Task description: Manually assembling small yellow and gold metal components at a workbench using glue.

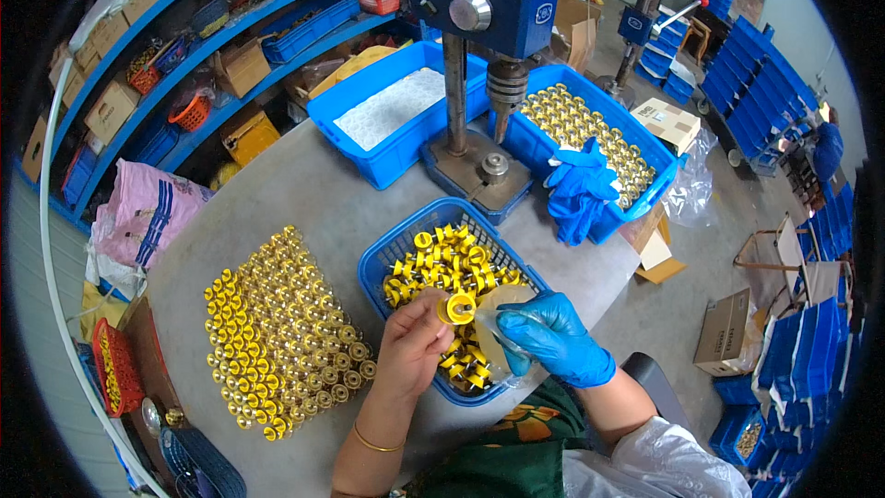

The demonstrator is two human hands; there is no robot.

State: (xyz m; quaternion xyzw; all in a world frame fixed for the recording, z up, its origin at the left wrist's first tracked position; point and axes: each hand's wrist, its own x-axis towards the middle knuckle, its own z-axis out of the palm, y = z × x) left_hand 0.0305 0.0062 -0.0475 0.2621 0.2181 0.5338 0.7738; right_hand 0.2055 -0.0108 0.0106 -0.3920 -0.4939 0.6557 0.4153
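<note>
My bare left hand [412, 343] pinches a round yellow cap-like part [458, 309], its open face with a small metal centre turned up. Close beside it, my blue-gloved right hand [560, 341] is closed round a soft, translucent whitish thing [502, 299], perhaps a squeeze bottle; its tip is hard to make out. Both hands are over a blue plastic basket [371, 269] holding many loose yellow parts with dark pins [452, 254]. To the left, gold-coloured metal parts [295, 323] stand upright in close rows on the grey table, those at the left edge showing yellow.
A blue drill press [484, 5] stands behind the basket. A blue bin with a white lining [369, 161] is to its left; another blue bin [604, 235] holds gold parts, with blue gloves [583, 186] over its edge. Loaded blue shelves [207, 143] line the left.
</note>
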